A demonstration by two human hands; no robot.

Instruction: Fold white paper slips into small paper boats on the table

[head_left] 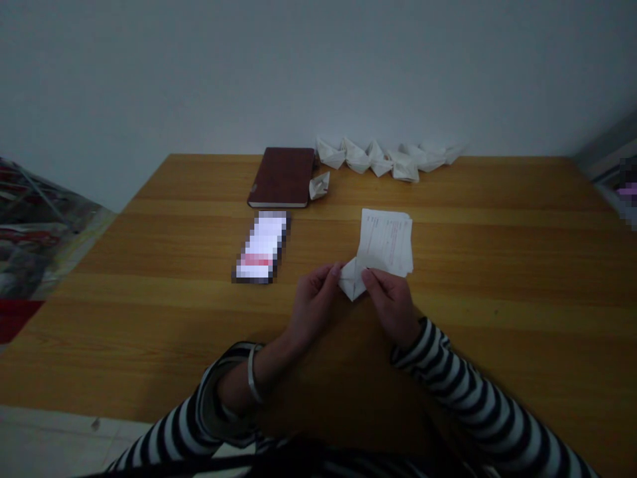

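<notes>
Between my two hands is a small folded piece of white paper (353, 280), diamond-shaped with a crease down its middle. My left hand (317, 295) pinches its left corner between thumb and fingers. On the right side, my right hand (391, 299) grips the opposite corner, thumb on top. Just beyond the folded paper lies a stack of printed paper sheets (385, 240), its near left part covered by the paper and my right hand. Several folded paper boats (381, 159) stand in a row at the table's back edge, and one single paper boat (319, 186) sits nearer.
A dark red notebook (283, 176) lies at the back of the wooden table (497, 265), touching or almost touching the single boat. In front of it is a phone (262, 247) with a lit, blurred screen. A pale wall (318, 73) rises behind the table.
</notes>
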